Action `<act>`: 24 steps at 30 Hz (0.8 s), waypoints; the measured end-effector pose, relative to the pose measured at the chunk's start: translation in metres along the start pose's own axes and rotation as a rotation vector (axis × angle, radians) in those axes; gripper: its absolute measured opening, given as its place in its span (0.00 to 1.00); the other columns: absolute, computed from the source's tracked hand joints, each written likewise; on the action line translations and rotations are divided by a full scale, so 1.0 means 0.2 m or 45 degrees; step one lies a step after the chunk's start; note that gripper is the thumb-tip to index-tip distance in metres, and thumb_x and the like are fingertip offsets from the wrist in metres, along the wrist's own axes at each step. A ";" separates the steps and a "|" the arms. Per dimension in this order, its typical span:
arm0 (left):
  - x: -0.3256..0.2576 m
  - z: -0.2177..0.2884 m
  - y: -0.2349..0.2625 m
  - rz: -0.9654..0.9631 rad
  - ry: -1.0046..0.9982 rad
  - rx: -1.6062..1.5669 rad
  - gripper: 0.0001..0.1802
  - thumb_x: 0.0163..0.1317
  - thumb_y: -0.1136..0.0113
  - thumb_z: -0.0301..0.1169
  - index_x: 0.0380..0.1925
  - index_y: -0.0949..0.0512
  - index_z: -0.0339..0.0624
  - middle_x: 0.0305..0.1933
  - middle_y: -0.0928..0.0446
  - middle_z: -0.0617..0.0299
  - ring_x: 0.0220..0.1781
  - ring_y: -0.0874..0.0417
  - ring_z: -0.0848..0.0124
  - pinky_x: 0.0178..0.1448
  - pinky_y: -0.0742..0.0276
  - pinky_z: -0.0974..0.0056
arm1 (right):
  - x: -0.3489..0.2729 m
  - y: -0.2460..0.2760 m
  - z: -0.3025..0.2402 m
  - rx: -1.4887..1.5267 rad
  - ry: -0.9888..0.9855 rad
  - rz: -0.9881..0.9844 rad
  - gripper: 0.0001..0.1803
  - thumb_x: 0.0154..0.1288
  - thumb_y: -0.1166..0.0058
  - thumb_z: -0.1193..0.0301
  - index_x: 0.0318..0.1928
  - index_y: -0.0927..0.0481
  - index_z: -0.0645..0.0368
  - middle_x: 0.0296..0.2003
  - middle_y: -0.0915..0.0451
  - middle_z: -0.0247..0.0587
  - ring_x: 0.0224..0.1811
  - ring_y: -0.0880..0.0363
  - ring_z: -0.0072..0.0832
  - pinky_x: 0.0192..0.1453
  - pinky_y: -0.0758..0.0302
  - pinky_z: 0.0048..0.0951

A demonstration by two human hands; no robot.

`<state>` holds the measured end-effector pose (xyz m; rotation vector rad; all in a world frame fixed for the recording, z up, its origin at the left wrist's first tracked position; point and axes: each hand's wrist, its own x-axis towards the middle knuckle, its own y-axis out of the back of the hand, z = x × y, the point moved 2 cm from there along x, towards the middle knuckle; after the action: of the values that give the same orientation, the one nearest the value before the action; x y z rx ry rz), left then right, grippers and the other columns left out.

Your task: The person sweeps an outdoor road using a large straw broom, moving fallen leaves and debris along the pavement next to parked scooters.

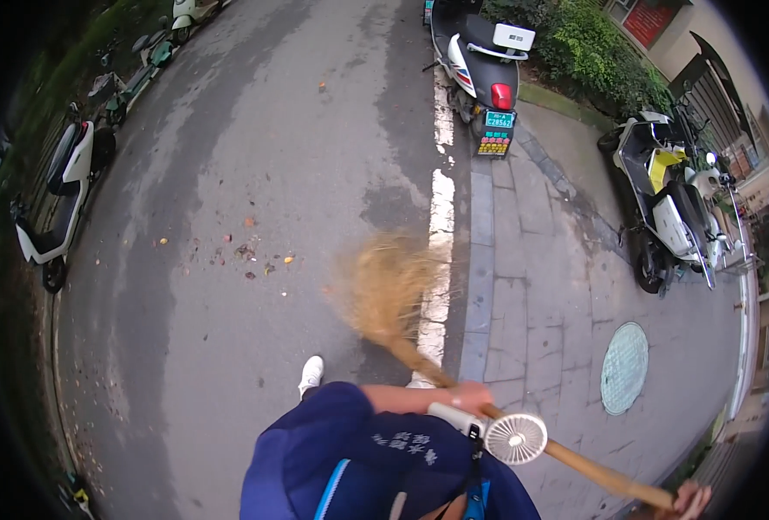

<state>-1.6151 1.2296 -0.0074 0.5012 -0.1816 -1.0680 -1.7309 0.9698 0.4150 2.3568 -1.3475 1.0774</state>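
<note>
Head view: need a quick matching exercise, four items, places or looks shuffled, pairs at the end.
Column one
1. Broom head
2. Left hand
3. Right hand
4. Manhole cover

Column two
A. Round and pale green, set in the paving
B. Toward the far end of the handle, lower right of the picture
C. Straw-coloured and blurred, in front of the person over the road
D. On the handle, between the bristles and the white fan as seen here

Pairs: 1-C, 2-D, 3-B, 4-A
</note>
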 end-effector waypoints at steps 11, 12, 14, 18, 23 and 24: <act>-3.03 -1.41 0.42 0.345 1.418 0.445 0.10 0.44 0.39 0.40 0.27 0.18 0.53 0.30 0.19 0.56 0.37 0.18 0.56 0.43 0.22 0.55 | -2.47 -1.29 0.30 0.820 -1.689 -0.839 0.06 0.58 0.46 0.75 0.35 0.29 0.58 0.18 0.33 0.34 0.21 0.30 0.28 0.45 0.25 0.46; -3.06 -1.32 0.45 0.369 1.495 0.452 0.10 0.43 0.38 0.40 0.27 0.17 0.54 0.30 0.19 0.57 0.36 0.18 0.57 0.42 0.22 0.55 | -2.41 -1.28 0.31 0.701 -1.660 -0.702 0.07 0.57 0.46 0.76 0.36 0.29 0.58 0.18 0.33 0.33 0.21 0.30 0.27 0.43 0.24 0.44; -2.92 -1.22 0.56 0.407 1.426 0.531 0.09 0.41 0.37 0.40 0.26 0.17 0.56 0.28 0.19 0.58 0.35 0.17 0.58 0.40 0.21 0.54 | -2.22 -1.28 0.29 0.642 -1.517 -0.542 0.08 0.55 0.46 0.76 0.37 0.28 0.57 0.17 0.36 0.30 0.20 0.34 0.23 0.39 0.26 0.37; -2.20 -0.99 0.99 0.691 0.703 0.615 0.08 0.36 0.38 0.36 0.22 0.20 0.53 0.24 0.22 0.58 0.31 0.19 0.57 0.36 0.24 0.52 | -1.62 -0.95 0.10 0.768 -0.996 -0.201 0.06 0.55 0.52 0.78 0.35 0.30 0.59 0.16 0.43 0.26 0.17 0.45 0.16 0.24 0.40 0.22; -1.28 -0.82 1.45 0.631 -0.001 0.408 0.07 0.38 0.40 0.33 0.21 0.23 0.48 0.25 0.24 0.59 0.35 0.21 0.57 0.41 0.27 0.53 | -1.22 -0.81 -0.41 0.665 -0.290 -0.277 0.13 0.62 0.58 0.78 0.22 0.41 0.53 0.14 0.49 0.25 0.18 0.45 0.16 0.30 0.43 0.23; -1.10 -0.89 1.52 0.548 -0.011 0.400 0.06 0.38 0.40 0.33 0.20 0.23 0.48 0.24 0.23 0.58 0.35 0.21 0.57 0.42 0.27 0.54 | -1.30 -1.07 -0.52 0.550 -0.207 -0.129 0.10 0.60 0.55 0.76 0.22 0.38 0.53 0.12 0.49 0.26 0.13 0.45 0.18 0.24 0.43 0.25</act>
<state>-1.4124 1.5926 0.0043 0.7025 -0.4481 -0.6218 -1.6874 1.3114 0.3428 2.8403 -1.1157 1.2761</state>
